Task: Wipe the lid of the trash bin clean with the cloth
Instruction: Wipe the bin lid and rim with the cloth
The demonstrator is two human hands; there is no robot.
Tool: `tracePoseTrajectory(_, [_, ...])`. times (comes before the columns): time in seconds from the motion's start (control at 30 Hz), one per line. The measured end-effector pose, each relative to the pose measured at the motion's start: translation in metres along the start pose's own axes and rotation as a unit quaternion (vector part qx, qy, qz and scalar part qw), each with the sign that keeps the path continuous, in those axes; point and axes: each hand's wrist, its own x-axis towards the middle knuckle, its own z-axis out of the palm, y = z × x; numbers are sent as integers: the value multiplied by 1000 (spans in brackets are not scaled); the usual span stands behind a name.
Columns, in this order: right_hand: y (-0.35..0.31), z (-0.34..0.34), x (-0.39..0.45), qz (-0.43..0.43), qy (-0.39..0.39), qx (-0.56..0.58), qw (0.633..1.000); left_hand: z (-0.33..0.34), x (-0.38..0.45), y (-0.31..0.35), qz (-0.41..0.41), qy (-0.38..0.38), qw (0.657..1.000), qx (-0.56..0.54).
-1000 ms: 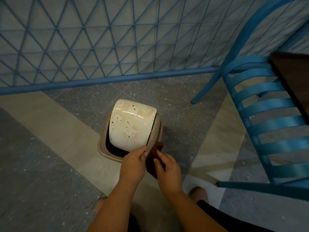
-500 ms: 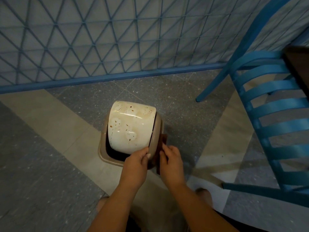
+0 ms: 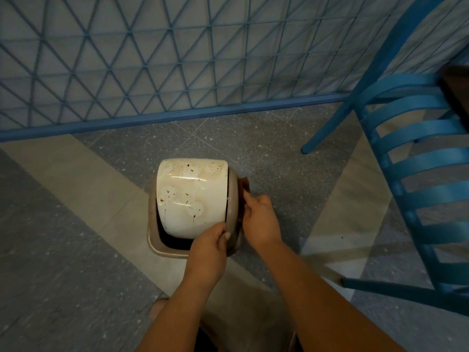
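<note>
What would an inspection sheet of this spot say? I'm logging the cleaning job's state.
Surface: grey and beige tiled floor.
Job's things: white swing lid, brown-spotted, tilted in the bin rim; dark cloth against the bin's right side.
Clutter: nothing seen.
Hands: left hand grips the lid's near corner; right hand holds the cloth.
Cables: nothing seen.
Surroundings: blue chair at right, blue lattice fence behind, dark tabletop at far right.
</note>
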Motion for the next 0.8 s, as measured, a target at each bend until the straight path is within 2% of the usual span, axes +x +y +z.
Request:
tracePoseTrajectory(0.07, [11, 6, -12, -39, 13, -49, 998, -2, 1, 0, -9, 1, 1000, 8])
tracePoseTrajectory(0.13, [21, 9, -28, -14, 15, -53, 998, -3, 1, -1, -14, -7, 1000, 10])
tracePoseTrajectory(0.23, [23, 8, -47, 29, 24, 16, 999, -3, 3, 1, -12, -10, 999, 35])
tracePoseTrajectory(0.33, [13, 3, -39, -4, 50, 76, 996, -3, 2, 1, -13, -13, 999, 44])
tracePoseTrajectory(0.43, [-4, -6, -5, 13, 49, 110, 993, -4, 2, 0, -12, -26, 999, 40])
tracePoseTrajectory(0.53, [-8, -6, 10, 25, -1, 50, 998, -4, 3, -2, -14, -21, 999, 37])
tracePoseTrajectory(0.63, [7, 0, -11, 23, -8, 14, 1000, -5, 4, -2, -15, -19, 999, 42])
tracePoseTrajectory(0.73, [16, 0, -36, 37, 6, 91, 995, -6, 4, 0, -12, -17, 999, 34])
tracePoseTrajectory(0.8, [11, -4, -46, 34, 60, 185, 980, -8, 3, 1, -25, -15, 1000, 11])
